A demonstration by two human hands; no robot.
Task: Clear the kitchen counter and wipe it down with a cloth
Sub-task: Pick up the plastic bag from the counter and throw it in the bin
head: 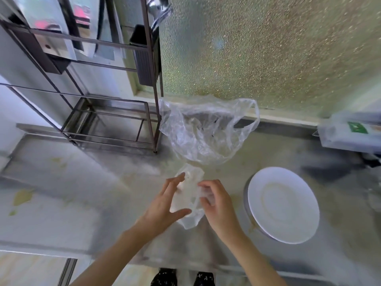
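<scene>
Both hands meet low in the view, just above the near part of the counter (103, 182), with a small crumpled clear bag (190, 195) between them. The left hand (165, 205) lies against it with fingers spread and nearly straight, thumb reaching under. The right hand (216, 205) has its fingers curled round the other side, gripping the plastic. The bag is thin, see-through and wrinkled, with a loose end hanging below the palms. Motion blur hides whether anything is inside.

Clearing looks only partly done. Just beyond the hands a bigger clear bag (202, 131) sits open and puffed up on the counter near the frosted window (268, 48). To the right a white plate (282, 205), faintly smeared, rests on the counter, seemingly on top of something darker. A boxy container (350, 131) stands at the far right edge, and a metal rack (107, 124) stands on the left.

Wiping seems not yet begun: yellowish stains (21, 197) mark the surface at the left, and no cloth is in view.
</scene>
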